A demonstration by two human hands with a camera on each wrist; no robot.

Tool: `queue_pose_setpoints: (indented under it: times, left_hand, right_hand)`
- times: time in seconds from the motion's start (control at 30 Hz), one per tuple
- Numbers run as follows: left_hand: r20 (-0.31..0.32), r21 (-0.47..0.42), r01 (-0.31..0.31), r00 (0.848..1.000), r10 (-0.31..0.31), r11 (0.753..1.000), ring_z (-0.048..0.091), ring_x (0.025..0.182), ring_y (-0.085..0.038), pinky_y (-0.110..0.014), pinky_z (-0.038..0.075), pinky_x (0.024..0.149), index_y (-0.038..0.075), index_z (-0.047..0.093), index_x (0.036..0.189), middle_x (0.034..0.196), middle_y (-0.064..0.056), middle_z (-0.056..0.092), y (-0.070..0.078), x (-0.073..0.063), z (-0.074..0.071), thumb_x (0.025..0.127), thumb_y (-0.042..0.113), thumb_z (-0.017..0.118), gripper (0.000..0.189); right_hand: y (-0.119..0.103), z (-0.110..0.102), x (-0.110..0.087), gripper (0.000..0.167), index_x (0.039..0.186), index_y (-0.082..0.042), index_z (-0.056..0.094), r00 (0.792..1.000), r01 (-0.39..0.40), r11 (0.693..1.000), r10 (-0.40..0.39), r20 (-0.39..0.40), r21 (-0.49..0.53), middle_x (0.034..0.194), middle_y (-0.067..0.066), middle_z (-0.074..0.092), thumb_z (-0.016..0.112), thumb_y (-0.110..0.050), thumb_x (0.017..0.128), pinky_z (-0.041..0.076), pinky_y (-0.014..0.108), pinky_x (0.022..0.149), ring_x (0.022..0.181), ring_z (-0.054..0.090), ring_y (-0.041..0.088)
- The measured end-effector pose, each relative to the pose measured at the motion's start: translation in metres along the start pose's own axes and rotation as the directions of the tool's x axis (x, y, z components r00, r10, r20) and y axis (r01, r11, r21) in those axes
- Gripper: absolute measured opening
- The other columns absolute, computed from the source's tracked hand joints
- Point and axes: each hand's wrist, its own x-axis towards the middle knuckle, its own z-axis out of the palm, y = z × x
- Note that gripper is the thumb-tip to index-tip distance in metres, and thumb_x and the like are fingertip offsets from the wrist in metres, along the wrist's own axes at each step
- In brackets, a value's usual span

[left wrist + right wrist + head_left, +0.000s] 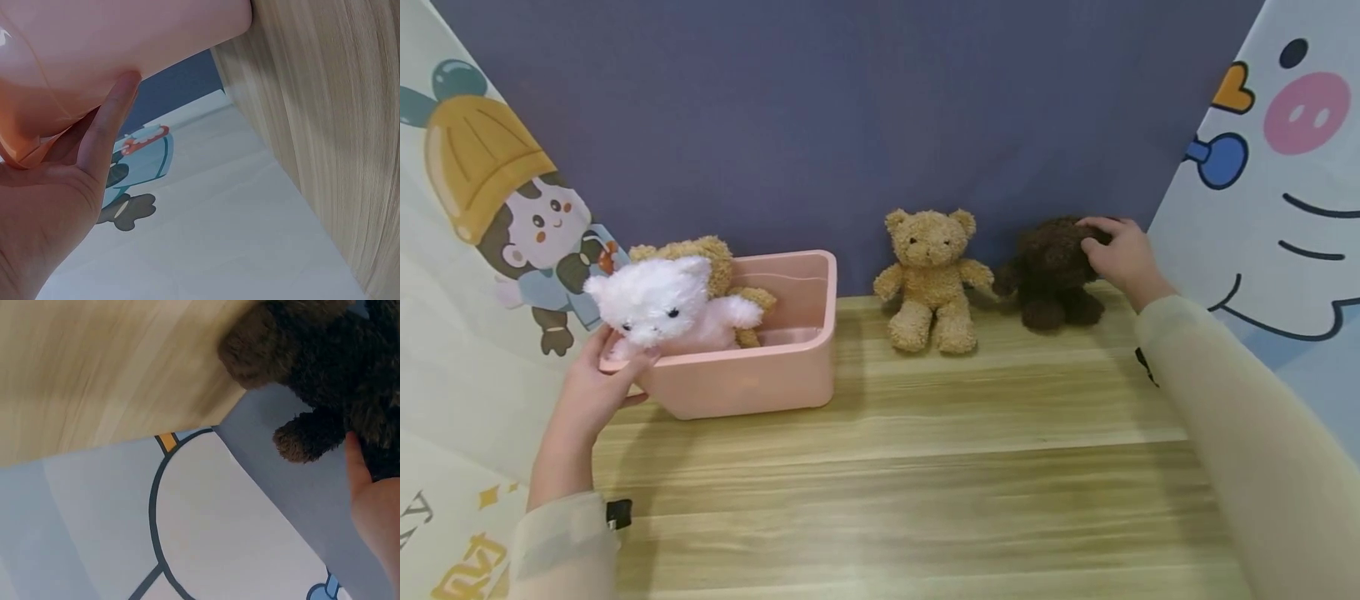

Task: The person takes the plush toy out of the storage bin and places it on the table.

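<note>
At the left in the head view, a pink plastic bin (pixel 760 379) holds a white plush toy (pixel 658 300) that leans over its front left corner. Behind it, also inside, is a tan teddy bear (pixel 715 258), partly hidden. My left hand (pixel 591 387) grips the bin at that corner; the left wrist view shows fingers (pixel 109 119) against its pink wall. A dark brown teddy bear (pixel 1052 258) sits on the table by the back panel. My right hand (pixel 1127 258) holds its head from the right side. Some of those fingers are hidden behind the fur.
Between the bin and the brown bear, another light tan teddy bear (pixel 931 279) sits upright. A dark blue-grey panel (pixel 865 125) rises behind the wood-grain table (pixel 925 500). Printed cartoon panels stand at the left (pixel 467 333) and right (pixel 1247 242).
</note>
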Motion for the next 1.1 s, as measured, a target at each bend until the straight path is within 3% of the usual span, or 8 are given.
queue_pose_setpoints:
  times: [0.13,0.27,0.6,0.7,0.77,0.83,0.93,1.1]
  left_hand:
    - [-0.002,0.002,0.004,1.000,-0.004,1.000,0.052,0.130,-0.042,-0.028,0.068,0.072,0.022,-0.003,0.173,0.174,-0.033,0.014,0.001,-0.001,0.000,0.107,0.041,0.059,0.093]
    - [-0.005,0.000,0.004,1.000,-0.004,1.000,0.052,0.129,-0.040,-0.028,0.068,0.071,0.021,-0.003,0.173,0.175,-0.032,0.012,0.002,-0.002,0.000,0.107,0.040,0.060,0.093]
    - [-0.007,-0.011,0.007,1.000,-0.007,1.000,0.047,0.134,-0.049,-0.026,0.068,0.070,0.020,-0.004,0.173,0.175,-0.032,0.011,0.003,-0.002,0.001,0.107,0.040,0.059,0.093]
    - [-0.010,-0.009,0.006,1.000,-0.006,1.000,0.048,0.133,-0.047,-0.026,0.068,0.070,0.020,-0.003,0.173,0.175,-0.032,0.011,0.003,-0.002,0.000,0.107,0.040,0.059,0.093]
    - [-0.015,-0.010,0.007,1.000,-0.007,1.000,0.048,0.134,-0.047,-0.025,0.068,0.070,0.020,-0.003,0.173,0.175,-0.031,0.011,0.003,-0.002,0.000,0.107,0.040,0.059,0.093]
    - [-0.018,-0.008,0.010,1.000,-0.010,1.000,0.049,0.133,-0.046,-0.026,0.068,0.070,0.021,-0.003,0.173,0.175,-0.031,0.012,0.003,-0.002,0.000,0.107,0.041,0.059,0.093]
    - [-0.019,-0.007,0.015,1.000,-0.016,1.000,0.050,0.133,-0.044,-0.026,0.068,0.070,0.021,-0.003,0.173,0.176,-0.030,0.012,0.004,-0.002,0.000,0.107,0.041,0.060,0.093]
    - [-0.016,-0.011,0.020,1.000,-0.020,1.000,0.049,0.134,-0.046,-0.027,0.068,0.071,0.022,-0.003,0.173,0.175,-0.030,0.013,0.005,-0.002,0.001,0.107,0.043,0.060,0.094]
  right_hand:
    - [0.005,0.008,0.002,0.064,0.170,-0.023,0.032,0.999,-0.052,0.998,0.052,0.009,0.031,0.058,0.002,0.049,0.034,-0.040,0.108,0.036,0.040,0.042,0.044,0.026,0.012]
    - [0.008,0.010,0.005,0.068,0.171,-0.026,0.026,0.992,-0.117,0.991,0.114,0.057,0.070,0.049,-0.010,0.036,0.035,-0.047,0.108,0.051,0.035,0.053,0.045,0.035,0.012]
    - [0.011,0.021,0.009,0.074,0.173,-0.028,0.006,0.982,-0.157,0.981,0.142,0.123,0.117,0.057,-0.011,0.033,0.032,-0.051,0.108,0.064,0.060,0.095,0.060,0.056,0.021]
    - [0.005,0.022,0.010,0.072,0.173,-0.030,0.005,0.986,-0.130,0.989,0.121,0.110,0.075,0.104,0.029,0.066,0.028,-0.050,0.108,0.062,0.060,0.092,0.067,0.057,0.029]
    - [-0.001,0.021,0.012,0.072,0.173,-0.031,0.004,0.991,-0.101,0.995,0.097,0.095,0.029,0.161,0.046,0.027,0.026,-0.051,0.108,0.053,0.068,0.099,0.101,0.064,0.045]
    - [-0.008,0.018,0.014,0.074,0.173,-0.029,0.001,0.993,-0.077,0.997,0.077,0.086,-0.008,0.172,0.032,-0.026,0.025,-0.054,0.108,0.041,0.078,0.107,0.141,0.040,0.060]
    - [-0.017,0.015,0.018,0.082,0.173,-0.028,-0.006,0.992,-0.074,0.995,0.080,0.094,-0.064,0.170,0.031,-0.031,0.029,-0.062,0.107,0.026,0.086,0.114,0.156,-0.002,0.066]
    - [-0.025,0.016,0.020,0.091,0.170,-0.028,-0.017,0.985,-0.087,0.991,0.100,0.139,-0.101,0.168,0.026,-0.040,0.035,-0.065,0.105,0.029,0.087,0.112,0.152,0.009,0.070]
